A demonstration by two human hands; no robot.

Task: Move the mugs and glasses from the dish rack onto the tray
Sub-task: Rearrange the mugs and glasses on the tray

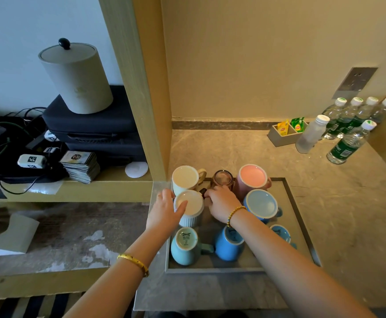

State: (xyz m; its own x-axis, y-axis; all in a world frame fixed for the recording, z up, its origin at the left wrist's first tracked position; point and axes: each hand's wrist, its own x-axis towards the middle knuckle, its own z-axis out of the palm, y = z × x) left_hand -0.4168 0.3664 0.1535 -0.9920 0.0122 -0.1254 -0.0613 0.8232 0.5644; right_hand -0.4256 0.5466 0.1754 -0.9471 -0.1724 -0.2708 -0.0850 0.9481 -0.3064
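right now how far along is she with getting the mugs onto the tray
Mostly done, it seems: the tray already holds upside-down mugs, among them the cream mug, pink mug and teal mug. In hand: the left hand and right hand steady the white ribbed mug. No dish rack is in view, so what remains is unclear.

Warm, rather dim indoor light fills the right side, tinting the beige wall [256, 53] and marble counter [245, 148] yellow. The far left is cooler and bluish, and the dark cases [91, 125] there lose detail in shadow. A soft sheen lies on the near left shelf surface [72, 237]. Wide-angle distortion bends the wooden partition [139, 88] and stretches the forearms at the near edge. Focus is slightly soft throughout.
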